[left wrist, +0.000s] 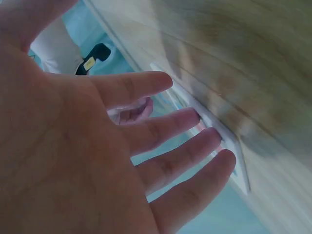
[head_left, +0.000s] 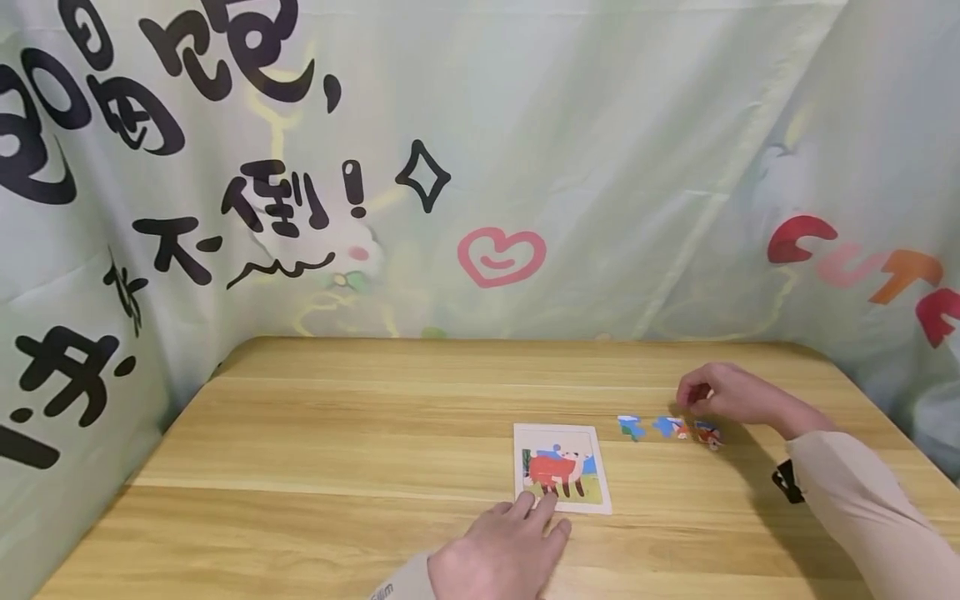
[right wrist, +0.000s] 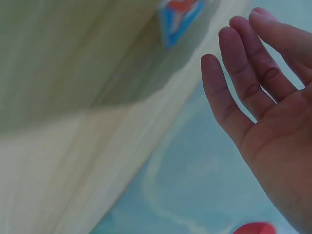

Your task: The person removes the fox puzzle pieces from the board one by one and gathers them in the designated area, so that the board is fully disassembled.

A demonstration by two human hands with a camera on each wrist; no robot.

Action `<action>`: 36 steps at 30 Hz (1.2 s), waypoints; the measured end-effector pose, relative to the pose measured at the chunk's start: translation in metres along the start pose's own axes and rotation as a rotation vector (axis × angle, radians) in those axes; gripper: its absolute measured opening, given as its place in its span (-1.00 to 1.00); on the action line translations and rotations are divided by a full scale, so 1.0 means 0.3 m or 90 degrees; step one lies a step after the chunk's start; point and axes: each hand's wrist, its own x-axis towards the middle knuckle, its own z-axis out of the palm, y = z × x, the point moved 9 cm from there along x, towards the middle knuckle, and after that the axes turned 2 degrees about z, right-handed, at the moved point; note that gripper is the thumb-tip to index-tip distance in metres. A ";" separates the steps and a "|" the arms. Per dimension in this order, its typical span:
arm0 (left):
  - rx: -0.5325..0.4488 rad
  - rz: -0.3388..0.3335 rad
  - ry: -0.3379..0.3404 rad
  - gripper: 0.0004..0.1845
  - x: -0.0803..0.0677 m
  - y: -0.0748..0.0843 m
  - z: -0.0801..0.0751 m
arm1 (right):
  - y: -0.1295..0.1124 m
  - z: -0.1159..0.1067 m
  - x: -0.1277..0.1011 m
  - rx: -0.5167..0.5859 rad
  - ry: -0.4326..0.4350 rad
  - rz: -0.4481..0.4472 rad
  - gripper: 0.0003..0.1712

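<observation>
A white-framed puzzle board [head_left: 564,454] with a red cow picture lies on the wooden table [head_left: 337,433]. My left hand [head_left: 542,510] rests its straight fingertips on the board's near left edge; the left wrist view shows the fingers [left wrist: 195,119] spread flat against the board's rim [left wrist: 234,156]. Right of the board lie three loose pieces, blue-green [head_left: 631,427], blue-red [head_left: 670,427] and red-blue [head_left: 708,435]. My right hand [head_left: 697,402] hovers just above the last two, holding nothing. In the right wrist view its fingers [right wrist: 234,83] are loosely extended near a blue-red piece [right wrist: 178,17].
A pale green cloth backdrop [head_left: 525,167] with black characters, a pink heart and coloured letters walls the table at the back and both sides. A black wrist strap [head_left: 785,482] sits on my right sleeve. Bare wood spreads left of the board.
</observation>
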 end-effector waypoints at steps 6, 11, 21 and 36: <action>0.035 0.004 0.008 -0.11 0.019 0.003 0.002 | -0.088 0.021 0.061 0.003 -0.005 -0.034 -0.84; 0.059 0.006 0.018 -0.14 0.036 0.002 0.004 | -0.179 0.055 0.119 0.022 -0.017 -0.078 -0.83; 0.090 -0.008 -0.018 -0.03 0.037 -0.001 0.020 | -0.326 0.130 0.203 0.055 -0.049 -0.128 -0.85; 0.052 0.012 -0.016 -0.02 0.036 -0.009 0.010 | -0.417 0.240 0.266 0.055 -0.079 -0.138 -0.78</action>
